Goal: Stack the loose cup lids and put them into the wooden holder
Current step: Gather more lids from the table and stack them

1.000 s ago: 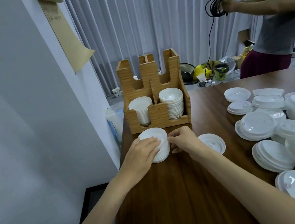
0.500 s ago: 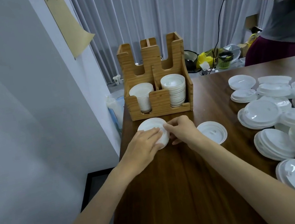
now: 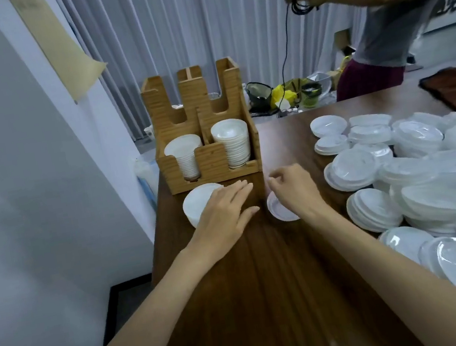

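1. Near the left edge of the table (image 3: pixel 257 303), just before the wooden holder (image 3: pixel 209 160), our left hand (image 3: pixel 224 212) lies flat, fingers straight, on the lid stack (image 3: pixel 198 202), whose tops face up.
2. Our right hand (image 3: pixel 293 189), apart from the left, is loosely curled and grips nothing; it half hides a single lid (image 3: pixel 278 212).
3. Loose lids (image 3: pixel 352 167) crowd the right edge, blurred.

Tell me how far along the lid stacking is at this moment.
Done: the wooden holder holds a narrow stack and a wider stack in its front slots. In hand: the left hand rests flat on a short stack before the holder; the right hand is over a single lid, grip unclear. Left: that stack is not in the holder yet, and a big pile of loose lids lies to the right.
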